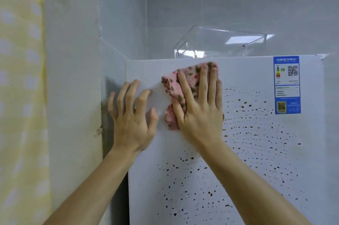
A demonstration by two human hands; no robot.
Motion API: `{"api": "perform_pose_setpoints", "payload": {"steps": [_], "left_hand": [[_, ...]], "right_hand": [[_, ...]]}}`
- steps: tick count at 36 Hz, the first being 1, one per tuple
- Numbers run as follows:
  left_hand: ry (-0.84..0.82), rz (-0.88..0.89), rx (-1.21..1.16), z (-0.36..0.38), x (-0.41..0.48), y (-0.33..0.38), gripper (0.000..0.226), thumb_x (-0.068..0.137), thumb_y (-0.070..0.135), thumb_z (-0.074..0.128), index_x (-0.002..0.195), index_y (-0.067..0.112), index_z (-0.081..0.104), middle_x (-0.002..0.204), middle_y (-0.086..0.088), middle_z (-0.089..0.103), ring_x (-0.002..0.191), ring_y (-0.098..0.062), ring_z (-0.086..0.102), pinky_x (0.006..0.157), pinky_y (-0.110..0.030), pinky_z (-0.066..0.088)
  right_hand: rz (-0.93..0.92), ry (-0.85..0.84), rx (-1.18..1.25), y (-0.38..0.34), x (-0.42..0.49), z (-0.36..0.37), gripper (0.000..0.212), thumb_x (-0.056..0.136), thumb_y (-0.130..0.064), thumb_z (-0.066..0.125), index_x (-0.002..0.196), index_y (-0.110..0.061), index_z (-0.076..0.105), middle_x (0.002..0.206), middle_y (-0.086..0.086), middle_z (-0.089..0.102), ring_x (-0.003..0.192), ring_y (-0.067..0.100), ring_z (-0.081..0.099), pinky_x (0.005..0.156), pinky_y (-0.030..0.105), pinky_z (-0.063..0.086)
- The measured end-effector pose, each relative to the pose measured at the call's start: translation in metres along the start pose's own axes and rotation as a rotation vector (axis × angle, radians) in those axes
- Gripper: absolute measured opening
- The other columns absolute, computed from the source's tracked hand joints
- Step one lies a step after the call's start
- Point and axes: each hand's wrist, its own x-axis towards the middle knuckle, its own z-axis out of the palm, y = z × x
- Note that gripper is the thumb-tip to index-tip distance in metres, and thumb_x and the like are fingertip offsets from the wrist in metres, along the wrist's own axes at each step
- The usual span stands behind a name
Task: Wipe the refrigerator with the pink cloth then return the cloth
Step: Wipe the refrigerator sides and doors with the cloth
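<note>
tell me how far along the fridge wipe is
Done: the upper-left patch of the refrigerator door by the left hand looks spotless. In hand: the right hand presses the pink cloth flat near the top. Left: dark spots cover the door right and below; cloth not yet returned.

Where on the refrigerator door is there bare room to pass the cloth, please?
Free: the strip between the pink cloth and the energy label, and the speckled refrigerator door below both hands. Crowded: upper left, where left hand and right hand sit close.
</note>
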Motion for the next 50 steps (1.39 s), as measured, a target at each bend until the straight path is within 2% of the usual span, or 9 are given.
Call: {"api": "perform_pose_setpoints", "payload": {"steps": [4,9,15,19,22,27,35,45,50], "left_hand": [[-0.025,0.03,-0.019,-0.002,0.006,0.006,0.044,0.093,0.029,0.052,0.132,0.01,0.055,0.167,-0.012,0.035,0.158,-0.031,0.024,0.127,-0.059,0.009],[-0.023,0.013,-0.1,-0.001,0.012,0.013,0.039,0.092,0.027,0.054,0.125,0.007,0.048,0.164,-0.015,0.038,0.156,-0.034,0.028,0.128,-0.055,0.013],[-0.027,0.013,-0.154,-0.001,0.015,0.013,0.044,0.092,0.025,0.054,0.13,0.006,0.046,0.161,-0.019,0.038,0.155,-0.038,0.028,0.125,-0.056,0.025],[-0.006,0.011,-0.129,-0.002,0.015,0.017,0.045,0.091,0.026,0.056,0.131,0.006,0.048,0.157,-0.019,0.043,0.152,-0.039,0.033,0.122,-0.057,0.028],[-0.004,0.004,-0.096,-0.003,0.016,0.02,0.048,0.091,0.028,0.056,0.134,0.006,0.05,0.156,-0.019,0.044,0.15,-0.039,0.034,0.122,-0.056,0.027],[-0.014,-0.015,-0.073,0.001,0.015,0.027,0.048,0.092,0.028,0.055,0.133,0.004,0.055,0.162,-0.019,0.036,0.154,-0.037,0.028,0.126,-0.054,0.02],[0.008,0.001,-0.084,0.006,0.012,0.034,0.057,0.095,0.034,0.053,0.146,0.009,0.052,0.167,-0.017,0.031,0.158,-0.036,0.022,0.129,-0.054,0.013],[0.041,0.027,-0.044,0.007,0.009,0.03,0.06,0.101,0.048,0.054,0.152,0.016,0.053,0.166,-0.018,0.034,0.157,-0.037,0.026,0.129,-0.055,0.016],[0.036,0.013,-0.043,0.009,0.009,0.034,0.057,0.101,0.046,0.055,0.149,0.015,0.056,0.166,-0.017,0.034,0.157,-0.037,0.026,0.129,-0.056,0.016]], "right_hand": [[-0.042,-0.061,0.016,0.015,-0.043,-0.007,0.063,0.107,-0.056,0.034,0.166,-0.032,0.026,0.174,0.021,0.009,0.161,0.042,0.004,0.131,0.056,0.012],[-0.091,-0.054,0.028,0.032,-0.049,-0.01,0.068,0.103,-0.061,0.05,0.163,-0.035,0.032,0.173,0.019,0.014,0.161,0.041,0.008,0.131,0.053,0.011],[0.025,-0.008,-0.013,0.045,0.02,-0.007,0.072,0.104,-0.07,0.033,0.166,-0.035,0.024,0.173,0.022,0.008,0.161,0.041,0.003,0.132,0.052,0.004],[0.079,0.018,-0.01,0.051,0.053,-0.005,0.067,0.106,-0.068,0.027,0.164,-0.036,0.031,0.173,0.019,0.018,0.161,0.041,0.009,0.132,0.052,0.007],[0.063,0.005,-0.011,0.053,0.045,-0.007,0.065,0.108,-0.065,0.023,0.166,-0.035,0.026,0.174,0.017,0.013,0.162,0.039,0.005,0.132,0.051,0.004],[0.03,-0.057,-0.025,0.066,0.0,-0.015,0.065,0.109,-0.062,0.025,0.167,-0.034,0.018,0.175,0.017,0.003,0.162,0.037,-0.002,0.132,0.051,0.002],[-0.077,-0.083,-0.029,0.099,-0.05,-0.024,0.067,0.106,-0.063,0.036,0.165,-0.034,0.026,0.175,0.016,0.009,0.162,0.038,0.004,0.132,0.053,0.008],[0.136,-0.014,0.002,0.112,0.036,-0.021,0.07,0.103,-0.071,0.024,0.166,-0.04,0.02,0.176,0.014,0.006,0.162,0.037,0.001,0.132,0.048,-0.001],[0.1,0.034,-0.005,0.12,0.001,-0.022,0.065,0.108,-0.06,0.037,0.166,-0.034,0.025,0.175,0.017,0.008,0.162,0.038,0.004,0.131,0.054,0.008]]}}
